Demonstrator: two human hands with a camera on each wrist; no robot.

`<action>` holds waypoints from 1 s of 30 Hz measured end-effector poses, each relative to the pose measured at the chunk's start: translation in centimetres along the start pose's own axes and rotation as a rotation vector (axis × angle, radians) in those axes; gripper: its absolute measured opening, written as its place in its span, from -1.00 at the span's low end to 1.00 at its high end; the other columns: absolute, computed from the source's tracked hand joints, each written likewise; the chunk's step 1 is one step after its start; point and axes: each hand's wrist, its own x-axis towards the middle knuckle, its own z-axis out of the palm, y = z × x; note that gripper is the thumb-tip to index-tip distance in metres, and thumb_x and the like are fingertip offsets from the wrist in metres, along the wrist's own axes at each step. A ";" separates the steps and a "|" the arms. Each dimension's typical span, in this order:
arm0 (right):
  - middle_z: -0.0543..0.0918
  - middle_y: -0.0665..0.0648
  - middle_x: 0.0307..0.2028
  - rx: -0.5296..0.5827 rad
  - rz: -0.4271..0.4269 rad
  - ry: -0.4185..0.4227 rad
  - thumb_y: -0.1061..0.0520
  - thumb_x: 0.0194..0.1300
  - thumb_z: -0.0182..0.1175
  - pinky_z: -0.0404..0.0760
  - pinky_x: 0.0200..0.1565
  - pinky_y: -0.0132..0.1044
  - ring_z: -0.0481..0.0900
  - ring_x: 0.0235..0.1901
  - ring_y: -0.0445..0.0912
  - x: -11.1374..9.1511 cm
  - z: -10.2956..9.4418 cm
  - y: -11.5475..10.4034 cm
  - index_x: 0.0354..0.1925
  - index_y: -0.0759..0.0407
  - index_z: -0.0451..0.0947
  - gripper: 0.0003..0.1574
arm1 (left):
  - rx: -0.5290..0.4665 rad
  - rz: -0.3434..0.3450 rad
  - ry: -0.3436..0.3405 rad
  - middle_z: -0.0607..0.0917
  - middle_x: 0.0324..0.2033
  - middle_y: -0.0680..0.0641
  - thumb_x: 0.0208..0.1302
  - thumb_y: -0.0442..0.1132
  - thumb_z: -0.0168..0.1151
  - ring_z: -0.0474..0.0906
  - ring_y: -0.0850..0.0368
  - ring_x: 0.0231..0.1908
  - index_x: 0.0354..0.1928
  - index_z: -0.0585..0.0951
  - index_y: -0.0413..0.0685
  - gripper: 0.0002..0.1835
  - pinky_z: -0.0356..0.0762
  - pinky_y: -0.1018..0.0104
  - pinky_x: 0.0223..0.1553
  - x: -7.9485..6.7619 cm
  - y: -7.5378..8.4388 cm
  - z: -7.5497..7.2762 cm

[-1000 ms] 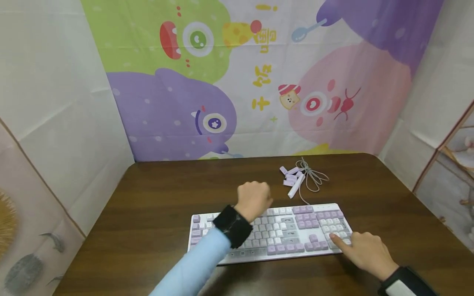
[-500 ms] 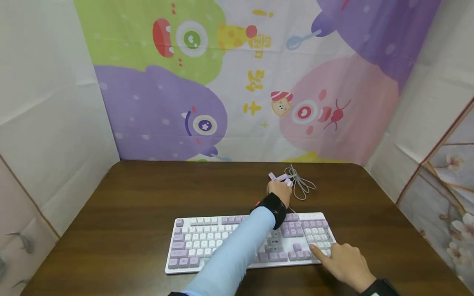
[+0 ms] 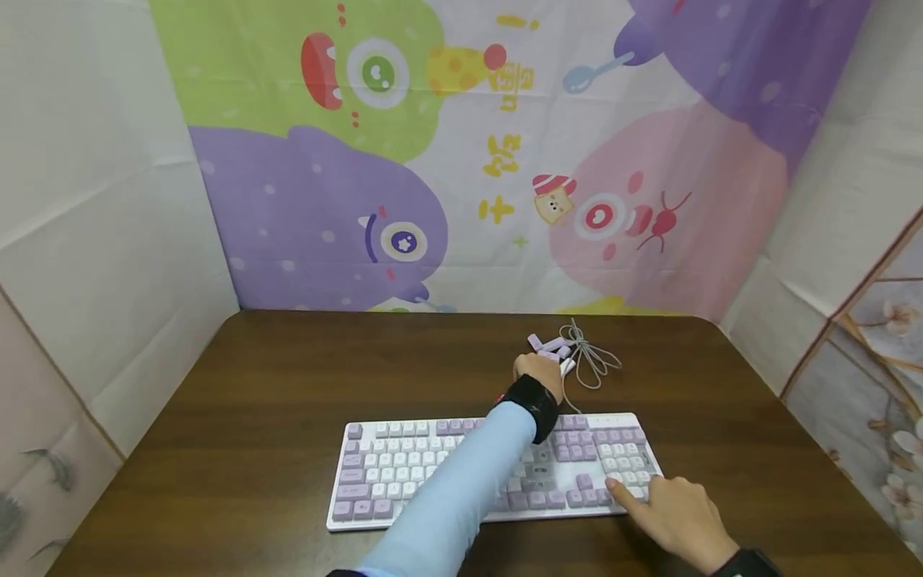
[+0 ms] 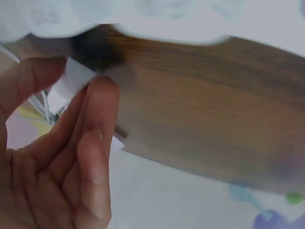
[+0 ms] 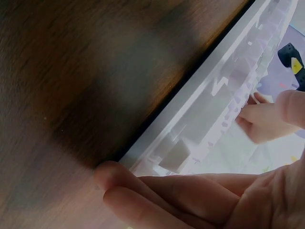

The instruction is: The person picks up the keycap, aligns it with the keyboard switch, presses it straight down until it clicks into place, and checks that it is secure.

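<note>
A white and lilac keyboard (image 3: 404, 473) lies on the brown table, with greyish patches where caps are off. Beyond its back edge is a small pile of loose lilac keycaps (image 3: 555, 344), with a white oblong piece (image 3: 567, 366) beside it. My left hand (image 3: 537, 373) reaches over the keyboard to the pile. In the left wrist view its thumb and forefinger pinch a pale keycap (image 4: 69, 83). At the keyboard's front right corner, my right hand (image 3: 674, 513) grips the board, thumb on top and fingers (image 5: 162, 195) against the edge.
A bundled grey cable (image 3: 591, 361) lies by the loose caps and runs to the keyboard's back. My left forearm (image 3: 447, 497) covers middle keys. Behind the table (image 3: 288, 385) hangs a cartoon cloth (image 3: 497, 264); pale panels stand at both sides.
My left hand has moved from above the keyboard away to the right, to the loose keycaps, and stayed there over the last half second. My right hand keeps its place on the keyboard's corner.
</note>
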 end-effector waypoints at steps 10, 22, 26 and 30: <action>0.48 0.15 -0.64 -0.005 -0.017 -0.007 -0.49 0.19 -0.09 0.32 -0.68 -0.18 0.43 -0.62 -0.02 0.1 -0.5 -0.6 -0.68 0.21 0.44 -0.17 | -0.191 0.107 -0.113 0.72 -0.29 0.09 0.01 -0.07 0.31 0.62 0.14 -0.26 -0.29 0.67 0.17 -0.83 0.48 0.24 -0.27 -1.7 -7.5 -1.4; 0.57 0.30 -0.52 -0.053 -0.011 -0.022 -0.49 0.20 -0.12 0.38 -0.66 -0.12 0.50 -0.55 0.05 0.1 -0.4 -0.7 -0.54 0.31 0.52 -0.10 | -0.404 0.197 -0.193 0.51 -0.64 0.14 -0.09 -0.12 0.35 0.45 0.17 -0.53 -0.69 0.48 0.09 -0.77 0.37 0.20 -0.43 -4.3 -13.7 -0.7; 0.55 0.29 -0.53 -0.060 -0.006 -0.033 -0.50 0.21 -0.16 0.38 -0.65 -0.11 0.50 -0.54 0.07 0.1 -0.5 -0.9 -0.57 0.28 0.49 -0.11 | -0.460 0.223 -0.198 0.34 -0.76 0.16 -0.06 -0.17 0.34 0.28 0.21 -0.61 -0.82 0.38 0.11 -0.64 0.19 0.28 -0.52 -5.6 -15.9 -0.7; 0.56 0.32 -0.51 -0.065 -0.001 -0.035 -0.51 0.20 -0.17 0.39 -0.65 -0.09 0.52 -0.53 0.11 0.1 -0.4 -1.1 -0.52 0.33 0.52 -0.06 | -0.485 0.265 -0.189 0.42 -0.71 0.19 -0.05 -0.16 0.36 0.29 0.25 -0.59 -0.77 0.51 0.13 -0.73 0.17 0.32 -0.54 -7.1 -17.7 -0.6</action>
